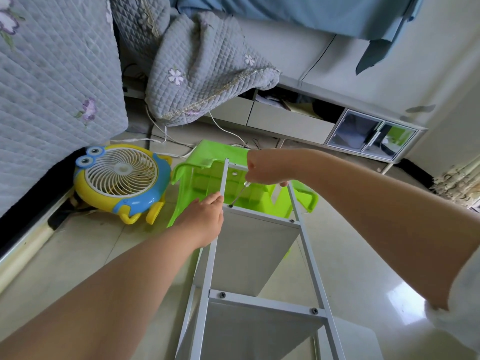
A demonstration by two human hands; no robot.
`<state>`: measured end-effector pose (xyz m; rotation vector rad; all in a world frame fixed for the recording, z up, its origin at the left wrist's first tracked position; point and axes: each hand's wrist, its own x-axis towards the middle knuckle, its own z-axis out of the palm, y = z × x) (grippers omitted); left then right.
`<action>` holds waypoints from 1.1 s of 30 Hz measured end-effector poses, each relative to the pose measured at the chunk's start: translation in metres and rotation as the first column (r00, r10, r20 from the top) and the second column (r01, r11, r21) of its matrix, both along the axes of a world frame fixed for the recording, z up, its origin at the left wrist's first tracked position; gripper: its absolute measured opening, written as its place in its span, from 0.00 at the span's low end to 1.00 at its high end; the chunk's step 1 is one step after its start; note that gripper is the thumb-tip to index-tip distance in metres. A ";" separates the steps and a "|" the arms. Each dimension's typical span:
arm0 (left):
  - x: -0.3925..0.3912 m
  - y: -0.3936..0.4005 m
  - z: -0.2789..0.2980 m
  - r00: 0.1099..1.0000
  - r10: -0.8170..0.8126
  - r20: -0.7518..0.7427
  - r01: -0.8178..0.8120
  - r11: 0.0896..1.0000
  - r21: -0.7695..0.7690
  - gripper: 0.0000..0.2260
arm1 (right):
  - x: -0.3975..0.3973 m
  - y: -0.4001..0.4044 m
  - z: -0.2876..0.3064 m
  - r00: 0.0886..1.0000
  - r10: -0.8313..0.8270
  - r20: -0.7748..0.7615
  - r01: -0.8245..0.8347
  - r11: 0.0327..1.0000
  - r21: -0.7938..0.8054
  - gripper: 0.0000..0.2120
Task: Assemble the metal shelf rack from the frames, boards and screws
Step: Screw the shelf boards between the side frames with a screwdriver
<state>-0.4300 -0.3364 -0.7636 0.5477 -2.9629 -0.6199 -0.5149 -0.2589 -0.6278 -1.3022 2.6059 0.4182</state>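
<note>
- The metal shelf rack (pixel 259 255) lay on its side over the tiled floor (pixel 78 255), its far end resting against a green plastic stool (pixel 207 178). It looked stiff yet light, best steadied by its thin uprights, whose hard edges could pinch.
- A yellow-and-blue fan (pixel 119 178) and a quilted bed (pixel 52 87) crowded the left; open floor lay to the right.
- The left hand (pixel 202 219) gripped the left upright beside the upper board.
- The right hand (pixel 262 170) was closed around a screwdriver (pixel 240 194), whose tip sat on a corner screw (pixel 231 205).
</note>
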 end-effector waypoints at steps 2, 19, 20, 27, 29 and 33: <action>-0.001 -0.001 0.001 1.000 -0.002 0.003 0.002 1.000 -0.007 0.21 | 0.007 0.004 0.003 0.988 0.114 -0.099 -0.112 0.993 0.028 0.11; -0.002 -0.003 -0.007 0.997 0.006 -0.071 -0.006 1.000 -0.007 0.20 | 0.006 0.004 0.001 1.000 0.029 0.008 -0.028 0.996 -0.085 0.12; -0.002 -0.004 -0.008 0.997 0.007 -0.077 -0.007 1.000 -0.006 0.20 | 0.008 0.004 0.000 0.999 0.020 0.028 -0.015 0.989 -0.147 0.12; -0.008 -0.006 -0.014 0.997 -0.001 -0.083 -0.001 1.000 -0.020 0.19 | 0.005 0.000 -0.003 0.976 -0.196 0.095 0.209 0.966 -0.152 0.14; -0.009 -0.006 -0.013 0.997 -0.009 -0.074 0.007 1.000 -0.028 0.20 | 0.007 -0.003 -0.002 0.952 -0.263 0.158 0.284 0.950 -0.127 0.16; -0.011 -0.008 -0.013 0.999 -0.004 -0.051 0.004 1.000 -0.019 0.20 | 0.014 -0.013 -0.001 0.937 -0.306 0.169 0.329 0.935 -0.129 0.18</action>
